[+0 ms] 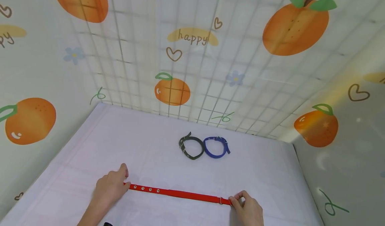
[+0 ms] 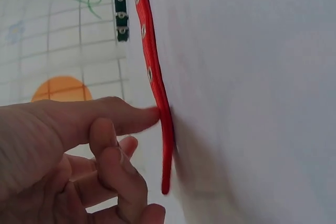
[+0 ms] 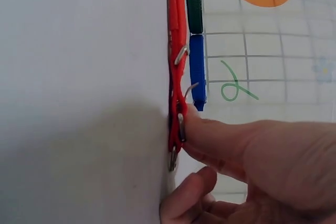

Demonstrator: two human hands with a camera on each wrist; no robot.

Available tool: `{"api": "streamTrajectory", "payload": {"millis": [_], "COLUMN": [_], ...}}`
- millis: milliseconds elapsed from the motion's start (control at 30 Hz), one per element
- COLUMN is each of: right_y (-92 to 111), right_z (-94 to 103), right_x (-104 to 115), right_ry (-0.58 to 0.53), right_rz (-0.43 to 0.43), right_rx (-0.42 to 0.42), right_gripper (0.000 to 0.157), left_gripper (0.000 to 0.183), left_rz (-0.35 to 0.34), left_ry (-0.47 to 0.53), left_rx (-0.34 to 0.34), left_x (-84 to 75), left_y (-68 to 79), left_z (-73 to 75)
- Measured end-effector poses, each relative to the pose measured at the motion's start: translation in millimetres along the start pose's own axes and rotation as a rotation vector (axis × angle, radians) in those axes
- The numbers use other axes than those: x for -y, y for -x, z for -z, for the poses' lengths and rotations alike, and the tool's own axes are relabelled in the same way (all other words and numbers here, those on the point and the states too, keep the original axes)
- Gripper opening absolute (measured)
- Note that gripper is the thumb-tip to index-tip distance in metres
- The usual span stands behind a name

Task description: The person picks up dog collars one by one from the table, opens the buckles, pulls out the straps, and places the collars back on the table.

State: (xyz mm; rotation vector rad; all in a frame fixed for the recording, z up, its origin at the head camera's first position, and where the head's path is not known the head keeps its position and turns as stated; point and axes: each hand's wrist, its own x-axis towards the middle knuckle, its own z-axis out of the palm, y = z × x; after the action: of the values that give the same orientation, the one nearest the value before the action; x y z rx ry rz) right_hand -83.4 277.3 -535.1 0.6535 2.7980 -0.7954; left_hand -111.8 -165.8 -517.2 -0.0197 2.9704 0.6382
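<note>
A red collar (image 1: 192, 195) with metal eyelets lies stretched straight across the table between both hands. My left hand (image 1: 111, 186) is at its holed end. In the left wrist view the thumb touches the red strap (image 2: 152, 56) just short of its tip, while the other fingers bend loosely away from it. At the buckle end, my right hand (image 1: 249, 208) holds the collar between thumb and forefinger. The right wrist view shows the thumb against the metal buckle (image 3: 182, 127), with a metal ring (image 3: 181, 54) farther up the strap.
Farther back lie a dark green collar (image 1: 197, 157) and a blue collar (image 1: 216, 156), each buckled into a loop, side by side. A white cloth covers the table (image 1: 132, 136). Behind it stands a wire grid (image 1: 132, 79) under a sheet printed with oranges.
</note>
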Motion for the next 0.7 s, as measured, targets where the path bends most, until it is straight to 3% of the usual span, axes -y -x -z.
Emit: {"api": "streamTrajectory", "payload": {"millis": [133,233,533,700], "right_y": [1,2,0,-3], "right_z": [3.4,7.3,13.0,10.4], "right_x": [6,11,47,65], "right_ry": [-0.001,-0.001,-0.041,-0.067], "right_rz": [-0.010,0.017,0.105,0.215], "right_rx": [-0.023,-0.076,-0.145,-0.157], "right_gripper": [0.030,0.034,0.035,0.037], "left_gripper": [0.027,0.029,0.047,0.060], "left_rz": [-0.047,-0.075,-0.198,-0.201], "left_ry": [-0.015,0.028,0.461,0.645], "left_rx": [-0.038,-0.060,-0.102,-0.077], "left_x": [-8.1,-17.4,-52.3,-73.9], "left_y": [-1.0,-3.6,-32.3,-48.1], "left_z": [0.0,0.7,-12.8,-20.5]}}
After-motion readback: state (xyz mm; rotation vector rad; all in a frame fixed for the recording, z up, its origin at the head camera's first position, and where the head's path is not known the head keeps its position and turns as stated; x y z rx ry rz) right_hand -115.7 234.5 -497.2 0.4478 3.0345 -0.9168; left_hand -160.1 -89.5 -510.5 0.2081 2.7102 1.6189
